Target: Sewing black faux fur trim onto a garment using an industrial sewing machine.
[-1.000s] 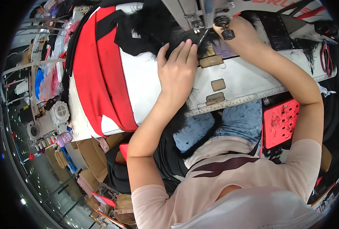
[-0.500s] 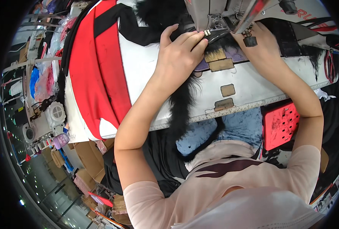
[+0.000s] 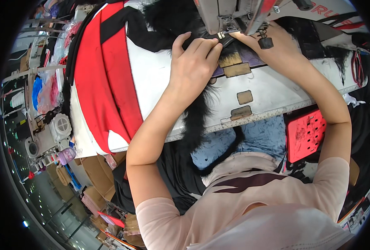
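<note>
My left hand (image 3: 194,62) is closed on black fabric (image 3: 226,41) just left of the sewing machine's presser foot (image 3: 228,31), its fingers bent and its thumb hidden beneath. My right hand (image 3: 278,46) comes in from the right, thumb stretched to the same fabric beside the foot. Its other fingers are partly hidden behind the machine head (image 3: 220,12). A long strip of black fur trim (image 3: 195,125) hangs from under my left hand over the table's front edge onto my lap. More black fur (image 3: 172,18) lies bunched behind the left hand.
Red fabric (image 3: 114,79) with a black band lies across the white table (image 3: 151,71) at left. A ruler tape (image 3: 268,109) runs along its front edge. Worn tape patches (image 3: 237,70) mark the surface. A red perforated panel (image 3: 306,137) sits below the table at right.
My right hand has slid left, its thumb now close to the presser foot. My left hand keeps its hold on the fabric. The whole view has shifted slightly.
</note>
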Motion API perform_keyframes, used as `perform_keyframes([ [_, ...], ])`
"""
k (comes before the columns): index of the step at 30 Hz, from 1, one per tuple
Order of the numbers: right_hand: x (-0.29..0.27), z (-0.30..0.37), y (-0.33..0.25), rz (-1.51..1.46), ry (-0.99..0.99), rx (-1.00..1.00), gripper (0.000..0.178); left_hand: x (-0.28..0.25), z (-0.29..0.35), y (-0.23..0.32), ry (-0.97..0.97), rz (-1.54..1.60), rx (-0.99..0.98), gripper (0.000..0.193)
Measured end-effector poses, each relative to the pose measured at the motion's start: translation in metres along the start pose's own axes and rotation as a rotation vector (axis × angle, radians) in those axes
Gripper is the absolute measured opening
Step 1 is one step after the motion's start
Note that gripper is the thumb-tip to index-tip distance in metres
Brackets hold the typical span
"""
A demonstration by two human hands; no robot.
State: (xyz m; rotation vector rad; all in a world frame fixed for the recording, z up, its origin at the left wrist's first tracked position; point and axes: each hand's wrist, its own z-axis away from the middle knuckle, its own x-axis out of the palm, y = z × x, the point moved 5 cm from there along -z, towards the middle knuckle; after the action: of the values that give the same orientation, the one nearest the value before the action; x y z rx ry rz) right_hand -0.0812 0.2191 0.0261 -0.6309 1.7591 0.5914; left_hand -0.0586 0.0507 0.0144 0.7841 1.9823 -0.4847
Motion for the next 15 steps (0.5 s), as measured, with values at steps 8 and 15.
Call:
perform_keyframes([
  [8, 0.0015, -0.0019, 0.0021, -0.068, 0.031, -0.074, 0.035, -0.0054, -0.001, 0.0055, -0.017, 0.017, 0.007, 0.029],
  [15, 0.0047, -0.0041, 0.0031, -0.248, 0.075, 0.039, 0.024, -0.0071, -0.0009, 0.006, -0.033, -0.059, 0.069, 0.029],
])
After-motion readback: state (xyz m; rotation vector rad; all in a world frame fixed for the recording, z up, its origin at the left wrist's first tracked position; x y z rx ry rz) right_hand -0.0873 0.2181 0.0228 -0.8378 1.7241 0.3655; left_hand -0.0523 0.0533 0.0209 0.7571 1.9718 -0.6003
